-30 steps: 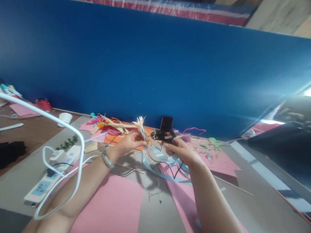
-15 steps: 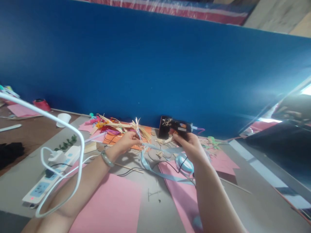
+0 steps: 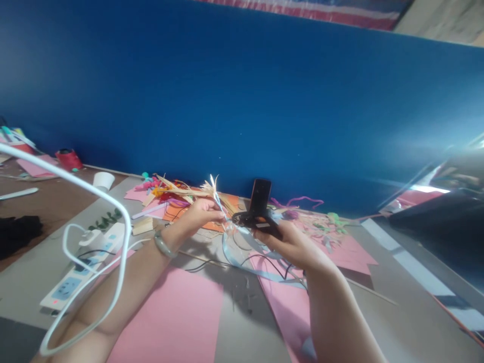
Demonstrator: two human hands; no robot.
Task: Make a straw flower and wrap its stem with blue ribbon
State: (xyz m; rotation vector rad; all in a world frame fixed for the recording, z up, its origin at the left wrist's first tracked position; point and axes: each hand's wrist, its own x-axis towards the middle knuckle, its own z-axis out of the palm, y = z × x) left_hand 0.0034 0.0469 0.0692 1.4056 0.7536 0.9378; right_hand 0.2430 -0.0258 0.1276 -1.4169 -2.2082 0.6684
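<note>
My left hand (image 3: 201, 216), wearing a bangle on its wrist, pinches a thin stem wrapped in light blue and topped by a pale, straw-like bloom (image 3: 212, 187). From these fingers a light blue ribbon (image 3: 231, 256) loops down over the table. My right hand (image 3: 293, 242) is closed around a black glue gun (image 3: 264, 223) with a small label. The gun's front end is close to the stem, just right of my left fingertips. Whether it touches the stem or ribbon, I cannot tell. Some of the ribbon is hidden behind my right hand.
Upright behind the gun is a dark phone (image 3: 260, 195). Left of my hand lie straw strips and coloured bits on orange paper (image 3: 177, 212). A white power strip (image 3: 81, 282) and a looping white cable (image 3: 126, 242) are at left. Pink sheets (image 3: 177, 317) cover the front. A blue panel (image 3: 242, 101) rises behind.
My right hand has brought the glue gun left and down, turning its front end toward the stem. The phone now shows more fully. My left hand still pinches the stem.
</note>
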